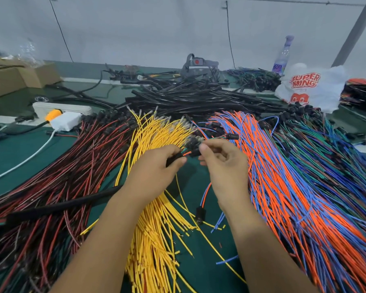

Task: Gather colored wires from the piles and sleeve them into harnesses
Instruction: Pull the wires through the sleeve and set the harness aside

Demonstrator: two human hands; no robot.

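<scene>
A small bundle of mixed wires [191,150], with black connectors at its far end and green and orange strands showing, is held up above the middle of the green table [15,153], between the two hands. The left hand [156,163] has its fingers curled round the near part of the bundle, where a black sleeve [61,205] begins; that sleeve runs off to the near left, lying across the red and black wire pile [57,172]. The right hand [222,163] pinches the connector end of the bundle between thumb and forefinger (its other fingers are loosely bent and hold nothing that can be made out).

Directly under the hands spreads the yellow wire pile [154,235], fanning from the near edge toward the far middle. To the right lies the orange and blue wire pile [283,182], and further right a green and blue wire pile [334,149]. One loose orange and blue pair with a black connector [199,212] lies on the table just beside the right forearm.

Beyond the piles sits a heap of black sleeving tubes [190,96]. At far left are a white power strip [61,108] with a yellow plug, and cardboard boxes [15,77]. At far right stand a white plastic bag [311,87] printed in red and a clear plastic bottle [282,56] behind it.
</scene>
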